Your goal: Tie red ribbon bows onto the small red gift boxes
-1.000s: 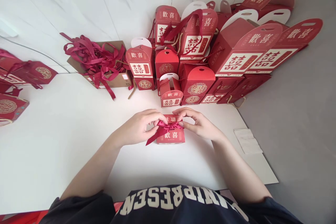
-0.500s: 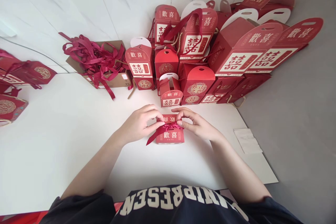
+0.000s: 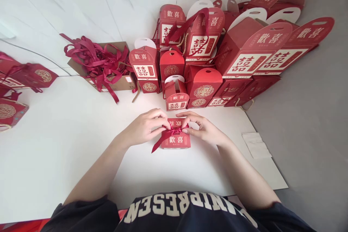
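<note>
A small red gift box (image 3: 176, 141) with white characters stands on the white table (image 3: 67, 145) in front of me. A dark red ribbon (image 3: 165, 135) is tied in a bow across its top, one tail hanging down to the left. My left hand (image 3: 145, 127) pinches the bow's left loop with curled fingers. My right hand (image 3: 203, 128) pinches the right loop the same way. Both hands rest at the top of the box.
A heap of red gift boxes (image 3: 202, 83) of different sizes is stacked at the back against the wall. A cardboard box (image 3: 119, 81) full of loose red ribbons sits at the back left. More red boxes (image 3: 16, 79) lie at the far left. A white paper (image 3: 256, 145) lies at the right.
Both hands have shifted a little on the bow and the loops look drawn tighter. The box has stayed in place.
</note>
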A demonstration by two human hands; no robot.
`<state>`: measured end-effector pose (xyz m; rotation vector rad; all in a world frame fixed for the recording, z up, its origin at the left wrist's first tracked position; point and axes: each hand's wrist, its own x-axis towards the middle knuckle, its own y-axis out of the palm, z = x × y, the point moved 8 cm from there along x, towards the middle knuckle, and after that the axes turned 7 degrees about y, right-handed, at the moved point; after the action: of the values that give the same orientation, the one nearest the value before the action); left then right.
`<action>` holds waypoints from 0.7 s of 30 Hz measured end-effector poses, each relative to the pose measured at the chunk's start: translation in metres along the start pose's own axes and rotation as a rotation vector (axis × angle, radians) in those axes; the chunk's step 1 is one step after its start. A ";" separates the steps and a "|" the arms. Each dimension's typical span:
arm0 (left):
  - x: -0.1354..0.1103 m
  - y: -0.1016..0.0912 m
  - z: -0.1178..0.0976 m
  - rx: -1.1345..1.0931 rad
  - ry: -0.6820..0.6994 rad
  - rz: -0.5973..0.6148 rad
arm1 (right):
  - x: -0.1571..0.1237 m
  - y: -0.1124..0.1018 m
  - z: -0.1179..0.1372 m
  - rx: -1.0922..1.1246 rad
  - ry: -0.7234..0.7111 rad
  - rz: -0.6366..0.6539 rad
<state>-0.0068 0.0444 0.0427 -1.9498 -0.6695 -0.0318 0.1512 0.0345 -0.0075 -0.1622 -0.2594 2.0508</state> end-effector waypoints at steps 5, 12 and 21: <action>-0.001 -0.009 -0.005 0.004 0.069 -0.097 | 0.001 0.000 -0.003 0.021 0.003 -0.014; -0.003 -0.004 0.000 0.136 0.030 -0.012 | 0.002 0.000 -0.003 0.007 -0.008 -0.025; 0.000 0.001 0.000 0.077 -0.059 0.025 | 0.003 0.004 -0.002 0.060 -0.049 -0.012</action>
<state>-0.0060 0.0445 0.0415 -1.8905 -0.6751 0.0662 0.1466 0.0358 -0.0102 -0.0735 -0.2276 2.0505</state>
